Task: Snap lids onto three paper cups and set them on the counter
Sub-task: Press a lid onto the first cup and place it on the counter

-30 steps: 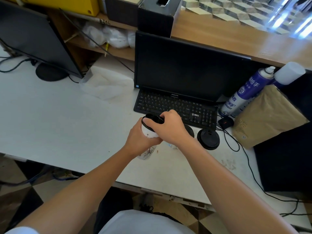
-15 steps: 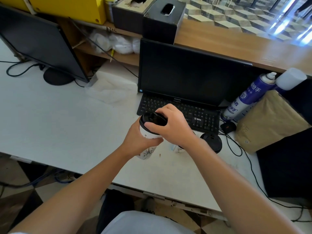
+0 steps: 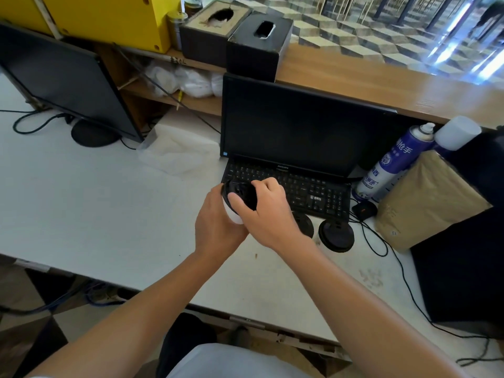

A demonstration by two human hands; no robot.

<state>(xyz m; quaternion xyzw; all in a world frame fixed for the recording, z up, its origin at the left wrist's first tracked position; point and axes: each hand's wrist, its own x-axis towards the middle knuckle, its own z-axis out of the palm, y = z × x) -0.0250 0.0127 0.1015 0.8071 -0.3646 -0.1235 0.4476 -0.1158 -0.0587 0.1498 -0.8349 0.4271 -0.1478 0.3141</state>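
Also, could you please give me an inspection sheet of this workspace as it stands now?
Surface: white desk top, specks and smudges near the front.
Job's things: white paper cup with black plastic lid on its rim; second black round lid and third black lid, half hidden behind the right wrist, beside the black keyboard; cups beneath them not discernible.
Clutter: black monitor, blue-and-white spray can, brown paper bag, crumpled clear plastic bag.
Hands: left hand grips the cup; right hand curls over its lid.
Cables: black cables trail across the desk's right side; another loops beside the second monitor.
Surroundings: raised wooden counter, two dark tissue boxes, yellow box.
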